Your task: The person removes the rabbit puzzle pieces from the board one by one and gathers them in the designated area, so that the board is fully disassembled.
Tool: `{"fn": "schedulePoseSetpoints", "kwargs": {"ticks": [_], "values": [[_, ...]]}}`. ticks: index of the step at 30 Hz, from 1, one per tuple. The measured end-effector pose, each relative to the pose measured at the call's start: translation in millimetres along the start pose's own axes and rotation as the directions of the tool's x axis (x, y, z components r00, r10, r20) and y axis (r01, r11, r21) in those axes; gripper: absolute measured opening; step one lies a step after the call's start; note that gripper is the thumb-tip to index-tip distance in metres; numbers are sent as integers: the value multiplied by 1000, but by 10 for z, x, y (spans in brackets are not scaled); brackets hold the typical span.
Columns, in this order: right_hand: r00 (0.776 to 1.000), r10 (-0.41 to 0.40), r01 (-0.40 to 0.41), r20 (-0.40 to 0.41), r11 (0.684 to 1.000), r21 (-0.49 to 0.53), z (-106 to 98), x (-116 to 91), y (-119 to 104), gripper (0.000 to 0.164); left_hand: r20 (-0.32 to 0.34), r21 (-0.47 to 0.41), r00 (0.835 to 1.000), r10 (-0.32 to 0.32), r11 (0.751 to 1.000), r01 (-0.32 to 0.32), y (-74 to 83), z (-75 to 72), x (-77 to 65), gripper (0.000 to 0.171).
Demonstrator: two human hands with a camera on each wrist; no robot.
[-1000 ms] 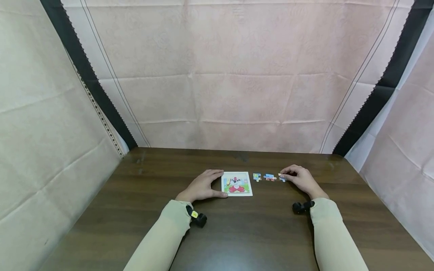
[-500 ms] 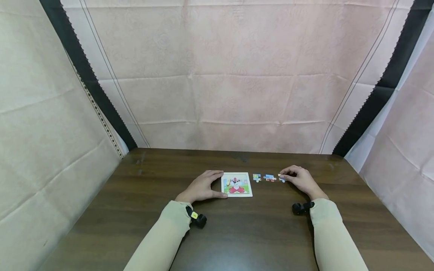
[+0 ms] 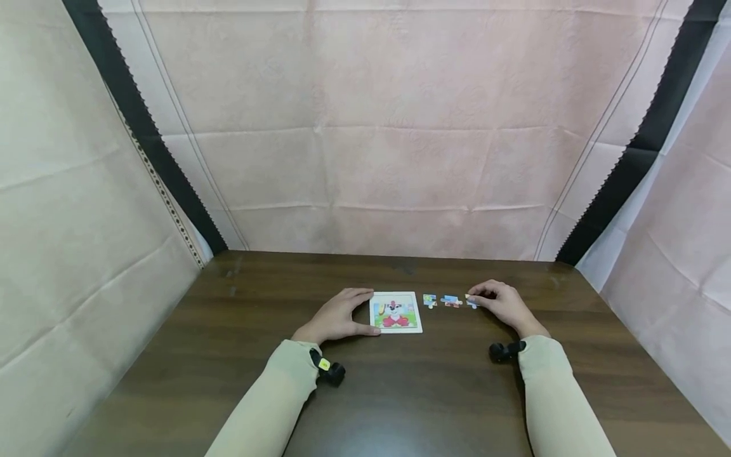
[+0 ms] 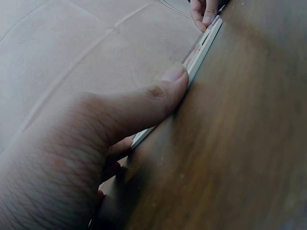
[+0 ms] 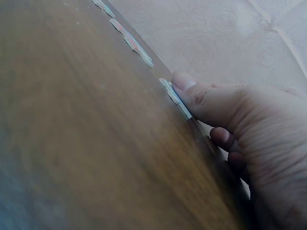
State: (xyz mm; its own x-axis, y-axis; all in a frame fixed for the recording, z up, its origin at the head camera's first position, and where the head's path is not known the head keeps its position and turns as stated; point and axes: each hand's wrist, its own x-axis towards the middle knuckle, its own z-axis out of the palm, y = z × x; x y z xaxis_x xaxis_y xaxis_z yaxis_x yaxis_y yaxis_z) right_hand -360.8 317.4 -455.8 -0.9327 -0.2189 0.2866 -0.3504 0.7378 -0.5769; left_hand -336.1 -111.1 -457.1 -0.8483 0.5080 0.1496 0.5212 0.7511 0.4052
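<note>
The jigsaw puzzle [image 3: 396, 313], a white-framed board with a cartoon animal in red, lies flat on the table. My left hand [image 3: 335, 317] holds it at its left side, thumb at the near corner and fingers at the far one. In the left wrist view the thumb [image 4: 173, 86] presses along the board's edge. To the right, my right hand [image 3: 505, 304] pinches a small blue puzzle piece [image 3: 471, 305] at the table surface. The right wrist view shows the thumb on that piece [image 5: 175, 99]; the fingertips behind it are partly hidden.
Between the board and my right hand lie two loose pieces, a blue-and-yellow puzzle piece [image 3: 429, 301] and a blue-and-red puzzle piece [image 3: 451, 301]. All rest on a brown wooden table [image 3: 411, 387]. Pale cloth walls [image 3: 400, 158] rise behind and at both sides.
Both hands keep their places at the board and the piece. The whole head view has shifted slightly, so everything appears a little farther left.
</note>
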Motion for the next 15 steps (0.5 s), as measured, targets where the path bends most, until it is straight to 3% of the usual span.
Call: {"fn": "schedulePoseSetpoints", "kwargs": {"ticks": [15], "values": [[1000, 0, 0, 1, 1000, -10, 12, 9, -22, 19, 8, -1, 1000, 1, 1000, -1, 26, -44, -10, 105]]}}
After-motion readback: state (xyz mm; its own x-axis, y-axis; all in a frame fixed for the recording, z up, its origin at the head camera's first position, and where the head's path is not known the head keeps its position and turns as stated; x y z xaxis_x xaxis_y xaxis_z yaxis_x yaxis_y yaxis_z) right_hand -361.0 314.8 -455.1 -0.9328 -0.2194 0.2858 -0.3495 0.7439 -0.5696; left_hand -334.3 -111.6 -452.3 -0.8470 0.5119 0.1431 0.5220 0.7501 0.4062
